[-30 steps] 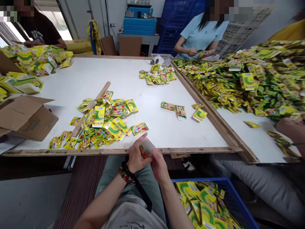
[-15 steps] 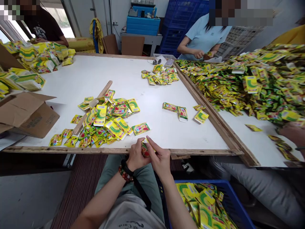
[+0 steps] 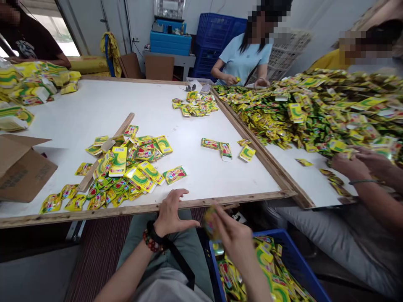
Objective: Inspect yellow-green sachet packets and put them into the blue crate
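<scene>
My left hand [image 3: 173, 214] is open at the table's wooden front edge, thumb and fingers spread apart with nothing between them. In my right hand [image 3: 231, 230] is a small yellow-green box [image 3: 210, 222], smeared by motion, held by the fingertips over the near left side of a blue crate [image 3: 297, 256]. Yellow and green boxes and packets [image 3: 277, 277] fill that crate. Just beyond my left hand, a single box [image 3: 175, 174] lies flat on the white table. Left of it spreads a heap of small shiny packets [image 3: 119, 184] with several boxes [image 3: 118, 161] on top.
A wooden strip [image 3: 124, 126] lies partly under the heap. An open cardboard carton [image 3: 28, 172] stands at the left. Beyond a wooden divider [image 3: 252, 138], a large packet pile [image 3: 315, 109] covers the right table. Co-workers sit around, one with hands [image 3: 355, 163] at that pile.
My hands have parted. The left has let go of the box and opened; the right has carried it down and right toward the crate. The whole view has shifted too.
</scene>
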The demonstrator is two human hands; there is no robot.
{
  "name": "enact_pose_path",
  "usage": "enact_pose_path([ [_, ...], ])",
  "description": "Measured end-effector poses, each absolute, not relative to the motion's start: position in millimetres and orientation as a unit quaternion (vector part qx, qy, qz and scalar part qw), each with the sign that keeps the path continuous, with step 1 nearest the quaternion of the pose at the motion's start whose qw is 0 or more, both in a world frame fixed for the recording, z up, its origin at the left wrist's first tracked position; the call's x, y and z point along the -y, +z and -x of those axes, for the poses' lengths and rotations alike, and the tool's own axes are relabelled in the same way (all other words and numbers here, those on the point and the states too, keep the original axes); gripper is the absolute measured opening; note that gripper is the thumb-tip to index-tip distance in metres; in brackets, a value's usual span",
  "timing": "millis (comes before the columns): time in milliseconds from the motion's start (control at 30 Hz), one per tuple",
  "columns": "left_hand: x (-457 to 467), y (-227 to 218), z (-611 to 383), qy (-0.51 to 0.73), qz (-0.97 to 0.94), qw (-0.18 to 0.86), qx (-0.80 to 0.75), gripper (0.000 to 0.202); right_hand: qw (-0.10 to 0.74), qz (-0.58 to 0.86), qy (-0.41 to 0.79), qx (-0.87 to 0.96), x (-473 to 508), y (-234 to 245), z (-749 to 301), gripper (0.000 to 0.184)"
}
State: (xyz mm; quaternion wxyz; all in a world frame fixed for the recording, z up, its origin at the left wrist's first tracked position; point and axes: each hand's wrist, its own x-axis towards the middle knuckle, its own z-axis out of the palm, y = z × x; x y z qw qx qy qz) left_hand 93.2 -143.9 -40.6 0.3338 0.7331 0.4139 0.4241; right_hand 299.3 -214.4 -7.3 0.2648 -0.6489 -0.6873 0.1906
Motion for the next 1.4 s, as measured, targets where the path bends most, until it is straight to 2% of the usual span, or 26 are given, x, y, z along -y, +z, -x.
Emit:
enact_pose_path([
  [67, 143, -40, -95, 0.446, -0.696, 0.356, -0.436, 0.039, 0.135, 0.741, 0.113, 0.647, 223, -11, -346, 0.048],
  [100, 142, -40, -96, 0.454, -0.678, 0.367, -0.446, 0.025, 0.098, 0.755, 0.082, 0.644, 219, -13, -365, 0.050],
  [167, 141, -40, -101, 0.461, -0.662, 0.378, -0.454, 0.012, 0.074, 0.740, 0.035, 0.668, 186, -17, -388, 0.051],
  [233, 140, -40, -104, 0.455, -0.665, 0.379, -0.454, 0.009, 0.069, 0.712, 0.009, 0.699, 126, -19, -389, 0.055],
  [300, 141, -40, -105, 0.450, -0.669, 0.376, -0.457, 0.008, 0.013, 0.718, 0.004, 0.695, 53, -17, -378, 0.075],
  [367, 143, -41, -103, 0.447, -0.667, 0.369, -0.469, 0.008, 0.005, 0.723, 0.009, 0.690, -15, -11, -366, 0.082],
  [467, 146, -42, -101, 0.446, -0.656, 0.358, -0.493, 0.009, 0.002, 0.725, 0.034, 0.688, -80, 0, -355, 0.072],
  [567, 146, -37, -101, 0.457, -0.657, 0.316, -0.510, 0.014, -0.012, 0.683, 0.070, 0.727, -94, 8, -344, 0.056],
  [633, 142, -29, -102, 0.455, -0.691, 0.243, -0.505, 0.028, -0.017, 0.623, 0.100, 0.775, -75, 12, -332, 0.053],
  [700, 135, -17, -103, 0.427, -0.734, 0.166, -0.501, 0.051, -0.014, 0.556, 0.130, 0.821, -39, 19, -319, 0.055],
  [767, 124, -7, -104, 0.378, -0.774, 0.135, -0.490, 0.075, 0.025, 0.471, 0.165, 0.866, 7, 31, -309, 0.059],
  [867, 111, -5, -107, 0.321, -0.807, 0.202, -0.452, 0.093, 0.163, 0.367, 0.248, 0.882, 71, 44, -300, 0.064],
  [967, 114, -17, -113, 0.355, -0.766, 0.259, -0.469, 0.097, 0.360, 0.408, 0.371, 0.753, 113, 33, -289, 0.064],
  [1067, 128, -36, -119, 0.428, -0.717, 0.222, -0.503, 0.082, 0.500, 0.459, 0.492, 0.546, 133, 2, -263, 0.056],
  [1167, 139, -53, -122, 0.482, -0.702, 0.161, -0.499, 0.055, 0.550, 0.447, 0.583, 0.397, 141, -20, -234, 0.043],
  [1233, 143, -61, -121, 0.497, -0.709, 0.129, -0.484, 0.046, 0.563, 0.426, 0.625, 0.332, 145, -22, -222, 0.037],
  [1300, 144, -63, -119, 0.503, -0.715, 0.125, -0.469, 0.051, 0.561, 0.421, 0.629, 0.335, 149, -18, -220, 0.032],
  [1400, 144, -61, -116, 0.486, -0.713, 0.183, -0.470, 0.066, 0.539, 0.455, 0.545, 0.454, 153, -10, -224, 0.029],
])
